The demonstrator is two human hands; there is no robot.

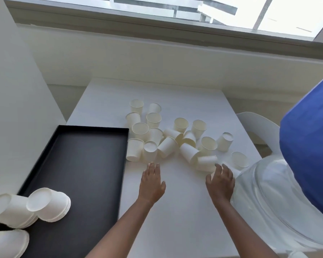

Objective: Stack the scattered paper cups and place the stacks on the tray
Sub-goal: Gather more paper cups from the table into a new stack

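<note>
Just beyond the left grip (151, 180), fingers straight, lie paper cups (168, 146); right grip (221, 180) likewise unclenched. Leftward: tray (82, 164) bearing stacks (48, 205).

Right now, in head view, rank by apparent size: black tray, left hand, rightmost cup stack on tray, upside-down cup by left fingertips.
1. black tray
2. rightmost cup stack and left hand look alike; the stack is nearer the camera, so unranked
3. upside-down cup

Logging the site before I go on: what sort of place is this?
Likely an indoor office or break room: a plain white table under a wide window, a white plastic chair beside it, and scattered paper cups.
</note>
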